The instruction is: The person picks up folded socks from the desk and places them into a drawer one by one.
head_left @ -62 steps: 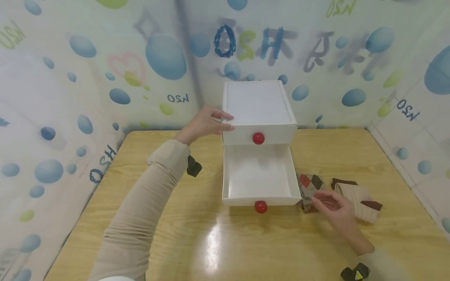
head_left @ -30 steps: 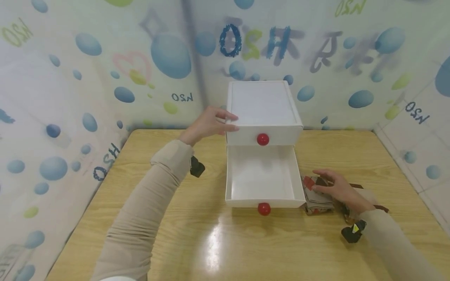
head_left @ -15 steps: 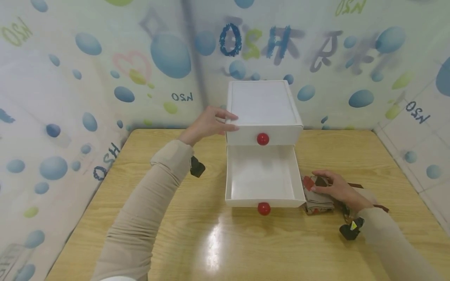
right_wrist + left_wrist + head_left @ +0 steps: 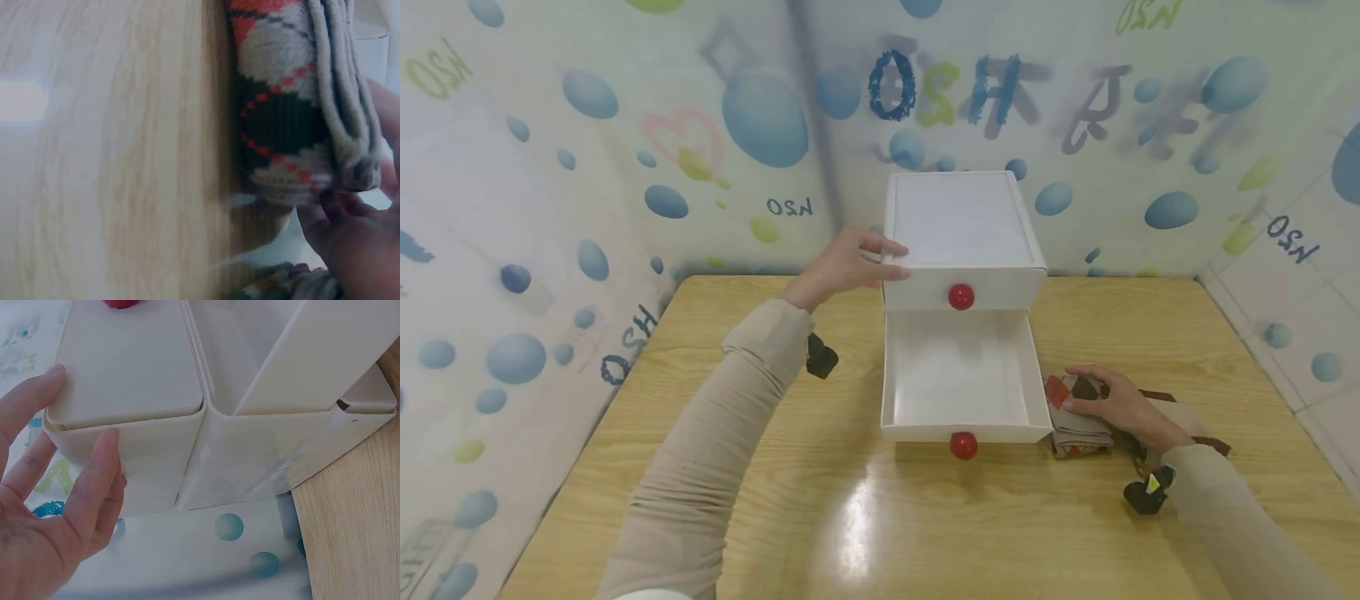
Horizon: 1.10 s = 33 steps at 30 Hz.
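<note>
A small white drawer cabinet stands towards the back of the table, its lower drawer pulled out with nothing inside. Red ball knobs sit on both drawer fronts. My left hand rests on the cabinet's upper left front corner, relaxed fingers touching its edges; the left wrist view shows this hand beside the side wall. Right of the drawer, my right hand holds folded argyle socks between thumb and fingers. Grey, red and dark diamonds show on the socks in the right wrist view.
More folded beige and brown socks lie to the right, partly behind the right hand. The pulled-out drawer projects over the wooden table. A patterned wall rises behind the table.
My right hand has moved from in front of the socks onto the argyle bundle, then stayed nearly still. The left hand keeps its place on the cabinet; the head view has shifted slightly.
</note>
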Motion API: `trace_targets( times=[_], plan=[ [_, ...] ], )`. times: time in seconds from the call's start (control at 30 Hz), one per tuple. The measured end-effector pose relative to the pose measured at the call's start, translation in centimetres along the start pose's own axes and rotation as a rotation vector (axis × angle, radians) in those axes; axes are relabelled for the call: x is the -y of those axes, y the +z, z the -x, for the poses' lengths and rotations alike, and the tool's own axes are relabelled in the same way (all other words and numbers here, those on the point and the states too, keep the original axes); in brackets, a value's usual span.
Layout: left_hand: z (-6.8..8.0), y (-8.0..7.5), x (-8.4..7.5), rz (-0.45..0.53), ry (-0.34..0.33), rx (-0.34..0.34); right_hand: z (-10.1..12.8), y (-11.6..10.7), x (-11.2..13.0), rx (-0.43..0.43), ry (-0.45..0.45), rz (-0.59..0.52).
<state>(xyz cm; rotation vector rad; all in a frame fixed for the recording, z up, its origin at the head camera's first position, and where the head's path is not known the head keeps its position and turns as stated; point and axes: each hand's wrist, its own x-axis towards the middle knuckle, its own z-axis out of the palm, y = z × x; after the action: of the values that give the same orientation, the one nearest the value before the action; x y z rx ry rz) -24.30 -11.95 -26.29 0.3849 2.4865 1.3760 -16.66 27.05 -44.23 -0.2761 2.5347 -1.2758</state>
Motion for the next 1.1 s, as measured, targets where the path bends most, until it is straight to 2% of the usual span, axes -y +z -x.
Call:
trace_targets(
  times=[0.37,0.77,1.1],
  plan=[
    [-0.08,0.03,0.05,-0.013,0.005,-0.009,-0.09,0.22,0.22,-0.044,-0.056,0.082],
    [-0.04,-0.08,-0.18,-0.012,-0.002,-0.005,0.31,0.42,0.28,-0.047,-0.037,0.097],
    [-0.16,-0.06,-0.02,-0.005,0.000,-0.001,0.40,0.58,-0.23,-0.097,-0.025,0.135]
  ],
)
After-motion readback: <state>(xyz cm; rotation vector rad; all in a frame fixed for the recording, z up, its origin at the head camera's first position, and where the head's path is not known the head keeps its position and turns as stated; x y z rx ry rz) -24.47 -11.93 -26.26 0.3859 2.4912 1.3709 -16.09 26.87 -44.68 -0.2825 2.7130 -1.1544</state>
